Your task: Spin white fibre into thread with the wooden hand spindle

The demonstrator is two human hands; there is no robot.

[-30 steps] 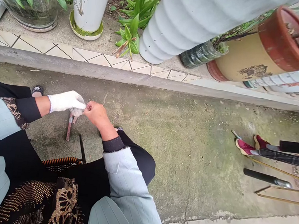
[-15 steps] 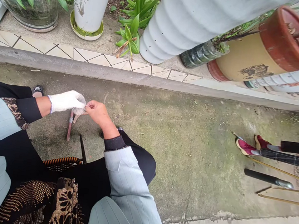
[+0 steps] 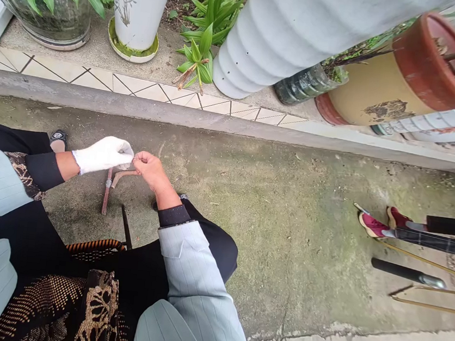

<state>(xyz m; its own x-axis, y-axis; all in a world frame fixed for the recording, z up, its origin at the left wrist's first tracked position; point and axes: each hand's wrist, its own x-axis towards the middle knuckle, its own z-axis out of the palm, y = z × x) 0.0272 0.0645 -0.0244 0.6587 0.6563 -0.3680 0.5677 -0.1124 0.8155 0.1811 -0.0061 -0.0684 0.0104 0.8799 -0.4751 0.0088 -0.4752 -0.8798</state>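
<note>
My left hand wears a white knit glove, and my right hand is bare. Their fingertips meet in a pinch on a very thin strand, too fine to identify. Just below them, a reddish-brown forked stick lies on the concrete, with a grey binding near its fork. Its side branch reaches to just under my right fingers. I cannot tell whether the strand joins the stick.
An orange-and-black woven rim and a thin black rod lie by my lap. At right are another person's red shoes and several metal rods. Large plant pots stand on a tiled ledge beyond the kerb.
My gloved hand has risen off the fork, uncovering the stick's side branch. Both hands have drawn slightly closer around the pinch.
</note>
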